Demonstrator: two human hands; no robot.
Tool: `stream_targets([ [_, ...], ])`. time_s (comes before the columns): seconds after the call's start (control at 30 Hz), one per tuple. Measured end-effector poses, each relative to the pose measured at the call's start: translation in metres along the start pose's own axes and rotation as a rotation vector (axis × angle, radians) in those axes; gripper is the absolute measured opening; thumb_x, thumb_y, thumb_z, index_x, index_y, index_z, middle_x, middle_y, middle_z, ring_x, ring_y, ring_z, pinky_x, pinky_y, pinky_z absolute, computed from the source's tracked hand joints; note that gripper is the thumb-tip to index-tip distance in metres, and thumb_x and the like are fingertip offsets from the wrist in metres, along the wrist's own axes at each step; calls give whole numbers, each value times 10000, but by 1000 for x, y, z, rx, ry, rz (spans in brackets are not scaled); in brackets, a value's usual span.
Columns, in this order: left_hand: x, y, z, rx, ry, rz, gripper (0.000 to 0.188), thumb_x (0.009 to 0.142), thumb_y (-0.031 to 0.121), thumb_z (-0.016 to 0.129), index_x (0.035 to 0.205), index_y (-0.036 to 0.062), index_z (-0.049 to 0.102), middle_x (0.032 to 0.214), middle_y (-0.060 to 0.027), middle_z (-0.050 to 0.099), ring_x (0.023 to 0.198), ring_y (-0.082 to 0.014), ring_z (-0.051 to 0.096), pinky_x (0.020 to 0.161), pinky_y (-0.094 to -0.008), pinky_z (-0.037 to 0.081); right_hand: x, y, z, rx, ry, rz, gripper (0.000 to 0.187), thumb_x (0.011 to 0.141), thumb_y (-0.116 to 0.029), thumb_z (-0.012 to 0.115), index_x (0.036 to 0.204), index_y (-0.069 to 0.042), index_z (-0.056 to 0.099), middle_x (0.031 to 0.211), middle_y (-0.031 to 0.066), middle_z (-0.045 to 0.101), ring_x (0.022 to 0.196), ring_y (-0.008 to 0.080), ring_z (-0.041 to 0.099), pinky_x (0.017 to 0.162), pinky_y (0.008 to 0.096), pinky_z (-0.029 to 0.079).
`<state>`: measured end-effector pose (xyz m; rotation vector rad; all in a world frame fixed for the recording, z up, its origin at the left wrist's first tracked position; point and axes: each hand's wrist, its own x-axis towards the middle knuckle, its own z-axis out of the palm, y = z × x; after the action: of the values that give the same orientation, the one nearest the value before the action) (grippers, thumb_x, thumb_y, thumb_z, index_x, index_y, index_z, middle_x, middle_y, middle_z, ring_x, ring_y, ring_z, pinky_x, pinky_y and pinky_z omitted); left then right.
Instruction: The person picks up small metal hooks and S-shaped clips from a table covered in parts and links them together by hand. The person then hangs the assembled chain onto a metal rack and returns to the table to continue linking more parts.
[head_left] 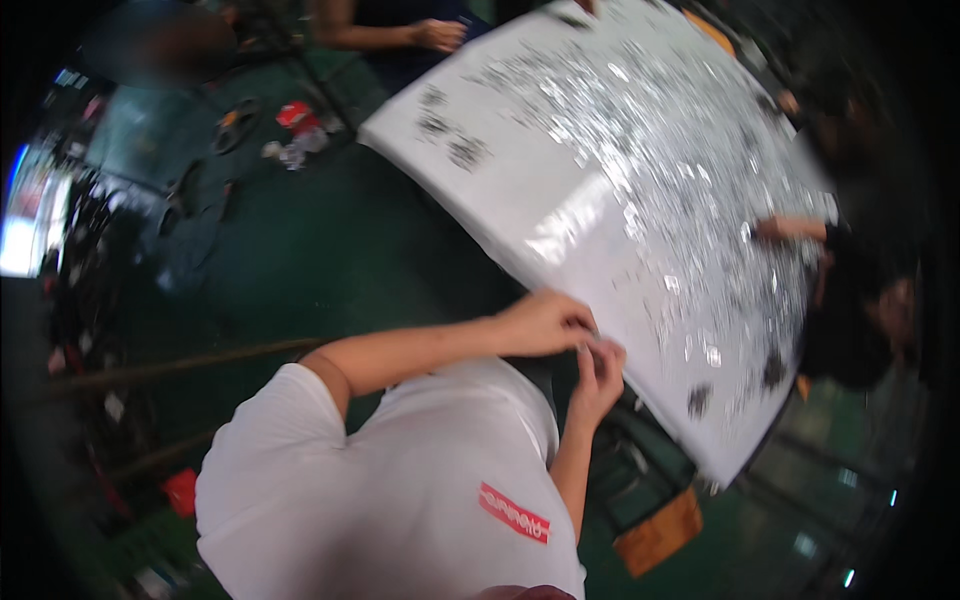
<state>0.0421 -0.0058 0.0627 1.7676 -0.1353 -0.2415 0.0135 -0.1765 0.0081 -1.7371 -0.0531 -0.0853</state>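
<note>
My left hand (545, 322) and my right hand (600, 375) meet just off the near edge of a white-covered table (480, 225). Fingertips of both are pinched together around something small and greyish; blur and the fingers hide what it is. Across the tabletop lies a wide scatter of small shiny metal pieces (640, 190), smeared by motion. Small dark heaps of pieces (465, 152) sit apart from it toward the left corner, and another dark heap (699, 400) lies near the close right end.
At the far side another person's hand (440, 36) is by the table edge. On the right, a co-worker's hand (775, 229) reaches onto the pieces. A wooden stool (660, 532) stands below the near corner. Red and white items (298, 130) lie on the green floor.
</note>
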Motion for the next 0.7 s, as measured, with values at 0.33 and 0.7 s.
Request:
stream_targets([
  [0.33, 10, -8, -3, 12, -58, -120, 159, 820, 108, 687, 938, 4, 708, 834, -50, 697, 734, -91, 629, 671, -235, 489, 8, 9, 7, 59, 0, -22, 100, 788, -15, 674, 881, -11, 637, 953, 50, 535, 708, 101, 540, 594, 226, 449],
  [0.7, 6, -15, 4, 97, 48, -6, 133, 804, 83, 685, 917, 23, 719, 839, -59, 690, 710, -98, 621, 618, -231, 471, 16, 9, 5, -130, -95, -64, 136, 767, -33, 702, 891, -22, 649, 936, 67, 572, 735, 157, 570, 597, 260, 465],
])
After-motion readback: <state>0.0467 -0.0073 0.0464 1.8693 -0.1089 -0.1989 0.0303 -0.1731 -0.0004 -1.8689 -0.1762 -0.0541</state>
